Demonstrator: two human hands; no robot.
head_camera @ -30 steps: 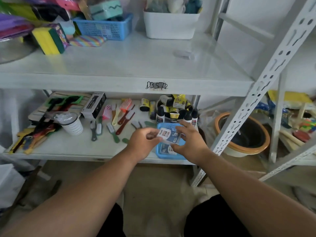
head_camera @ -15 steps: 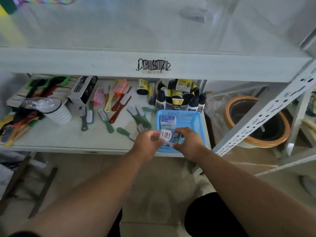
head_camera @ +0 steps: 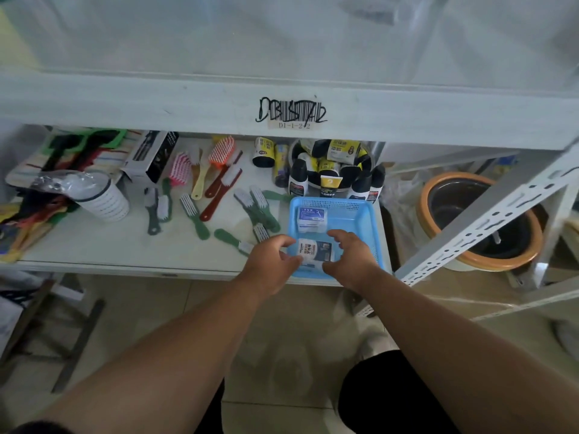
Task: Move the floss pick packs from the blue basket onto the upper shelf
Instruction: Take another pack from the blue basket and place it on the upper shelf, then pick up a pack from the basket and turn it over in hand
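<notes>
The blue basket [head_camera: 360,214] sits at the right front of the lower shelf [head_camera: 125,245]. Inside it, toward the back, lies a white floss pick pack [head_camera: 311,217]. A second floss pick pack [head_camera: 315,250], with a dark label, is over the basket's front part, held between both hands. My left hand [head_camera: 272,261] pinches its left end. My right hand [head_camera: 351,258] curls round its right end. A bit of white shows under this pack. The upper shelf [head_camera: 282,42] spans the top of the view, with a barcode label [head_camera: 293,115] on its front edge.
Green, red and pink brushes [head_camera: 219,189] lie left of the basket. Dark bottles [head_camera: 332,173] stand behind it and a striped cup [head_camera: 103,198] at the left. A slanted white shelf upright [head_camera: 488,214] and an orange-rimmed pot [head_camera: 479,220] are to the right.
Both hands have gone down with the pack from above the basket to low inside its front part. The view has tilted down, so the upper shelf's items are out of sight.
</notes>
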